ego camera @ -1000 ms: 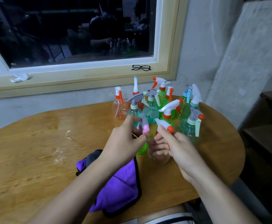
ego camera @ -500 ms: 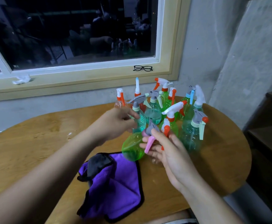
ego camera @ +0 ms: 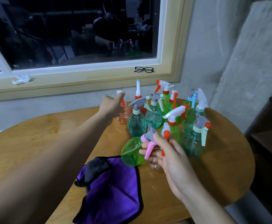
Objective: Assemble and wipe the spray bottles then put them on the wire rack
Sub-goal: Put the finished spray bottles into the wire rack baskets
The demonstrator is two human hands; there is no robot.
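Note:
My right hand [ego camera: 170,157] grips a green spray bottle [ego camera: 131,152] by its neck and holds it tilted above the table; the bottle has a grey and pink trigger head. A white and orange sprayer head [ego camera: 165,135] on a clear bottle also sits between the same fingers. My left hand [ego camera: 111,105] is stretched out to the back left, its thumb and fingers around the white and orange head of a pale orange bottle [ego camera: 122,118]. Several assembled green and teal bottles [ego camera: 154,117] stand clustered behind. No wire rack is in view.
A purple cloth [ego camera: 114,191] with a black edge lies crumpled near the front of the round wooden table [ego camera: 35,143]. Black glasses [ego camera: 144,69] and a crumpled tissue [ego camera: 21,79] rest on the window sill. Dark shelves [ego camera: 269,136] stand at the right.
My left hand let go of the green bottle and reached away to the pale orange bottle at the back left. My right hand now holds the green bottle, tilted.

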